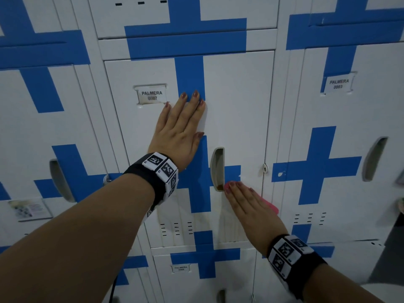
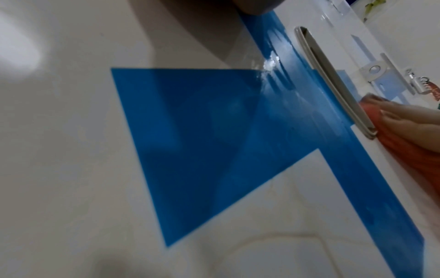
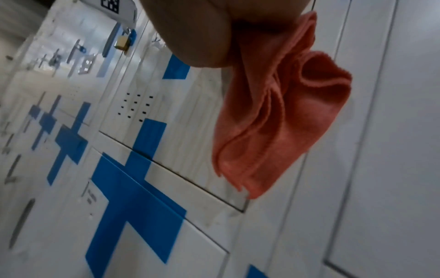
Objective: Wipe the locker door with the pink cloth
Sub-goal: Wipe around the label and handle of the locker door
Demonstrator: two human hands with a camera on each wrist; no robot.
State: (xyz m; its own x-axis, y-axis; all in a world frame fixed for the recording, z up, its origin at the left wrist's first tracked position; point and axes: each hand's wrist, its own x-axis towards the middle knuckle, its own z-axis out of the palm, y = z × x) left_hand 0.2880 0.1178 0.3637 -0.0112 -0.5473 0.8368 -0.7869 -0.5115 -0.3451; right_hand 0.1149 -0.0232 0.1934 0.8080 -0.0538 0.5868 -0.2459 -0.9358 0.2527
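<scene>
Nearest, the right hand (image 1: 244, 204) lies flat with fingers straight, its grip loose, pressing the pink cloth (image 1: 272, 207) against the lower right of the locker door (image 1: 238, 110), just below the recessed handle (image 1: 217, 169); a loose fold of cloth hangs under the palm. Higher up, the left hand (image 1: 179, 130) spreads open and holds nothing, palm flat on the door over the blue cross (image 1: 191, 71). Beside its fingertips sits the label (image 1: 151, 95) reading PALMERA.

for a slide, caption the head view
Left hand flat on the locker door, right hand pressing the pink cloth beside the handle.
</scene>
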